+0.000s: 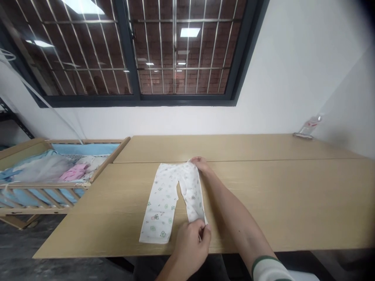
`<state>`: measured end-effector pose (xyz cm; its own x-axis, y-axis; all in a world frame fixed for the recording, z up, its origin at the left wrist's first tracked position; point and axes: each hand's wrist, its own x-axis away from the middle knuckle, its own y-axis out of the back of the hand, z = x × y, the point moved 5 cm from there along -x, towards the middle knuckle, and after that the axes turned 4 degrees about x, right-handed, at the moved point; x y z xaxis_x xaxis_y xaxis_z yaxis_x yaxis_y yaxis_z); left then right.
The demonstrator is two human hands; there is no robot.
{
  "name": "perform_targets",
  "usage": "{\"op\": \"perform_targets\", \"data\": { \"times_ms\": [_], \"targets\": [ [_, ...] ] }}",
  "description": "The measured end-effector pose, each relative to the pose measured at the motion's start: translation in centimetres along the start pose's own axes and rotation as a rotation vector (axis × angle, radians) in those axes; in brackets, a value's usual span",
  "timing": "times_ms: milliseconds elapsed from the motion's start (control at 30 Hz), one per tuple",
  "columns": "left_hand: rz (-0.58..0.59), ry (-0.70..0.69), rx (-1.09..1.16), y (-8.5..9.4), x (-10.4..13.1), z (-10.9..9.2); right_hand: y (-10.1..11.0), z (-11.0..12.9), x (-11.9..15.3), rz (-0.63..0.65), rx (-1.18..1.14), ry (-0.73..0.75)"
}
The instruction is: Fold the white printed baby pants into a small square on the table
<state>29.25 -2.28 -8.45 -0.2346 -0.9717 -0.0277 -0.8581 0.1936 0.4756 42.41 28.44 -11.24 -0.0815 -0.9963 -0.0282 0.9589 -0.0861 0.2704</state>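
A pair of small white baby pants [164, 199] with a green and pink print lies spread on the wooden table, waistband toward the window and legs toward me. My left hand [191, 242] is closed, pinching the bottom cuff of the right-side leg between thumb and fingers. At the right corner of the waistband, my right hand [200, 163] grips the fabric, its fingers partly hidden. The right-side leg stretches between both hands, while the left-side leg lies flat on the tabletop.
The light wooden table [278, 203] has a seam running across it. A clear bottle [312, 124] stands at the back right by the wall. On the left is a wooden crib [101, 168] with blue lining and a pink cloth [74, 172]. A barred window [181, 50] is above.
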Motion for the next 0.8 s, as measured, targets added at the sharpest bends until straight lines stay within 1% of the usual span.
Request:
{"op": "perform_targets", "data": {
  "times_ms": [100, 233, 333, 400, 533, 633, 800],
  "targets": [
    [-0.029, 0.020, 0.138, 1.6, 0.9, 1.0, -1.6, 1.1, 0.0, 0.020, -0.018, 0.020],
    [-0.075, 0.040, 0.188, 4.0, 2.3, 2.0, -4.3, 3.0, -0.4, 0.019, 0.003, 0.083],
    [-0.107, 0.069, 0.208, 5.7, 3.8, 2.6, -6.8, 4.5, -0.5, 0.027, 0.042, 0.138],
    [-0.152, 0.088, 0.224, 6.7, 4.9, 3.0, -8.7, 5.3, -0.3, 0.037, 0.084, 0.170],
    [-0.241, 0.112, 0.264, 8.1, 6.9, 3.9, -12.5, 6.7, 0.4, 0.068, 0.204, 0.226],
    [-0.269, 0.134, 0.263, 9.0, 7.6, 5.3, -14.9, 7.3, 1.2, 0.085, 0.313, 0.256],
    [-0.293, 0.168, 0.170, 11.2, 8.1, 8.9, -18.0, 7.6, 2.2, 0.089, 0.500, 0.269]
  ]
}}
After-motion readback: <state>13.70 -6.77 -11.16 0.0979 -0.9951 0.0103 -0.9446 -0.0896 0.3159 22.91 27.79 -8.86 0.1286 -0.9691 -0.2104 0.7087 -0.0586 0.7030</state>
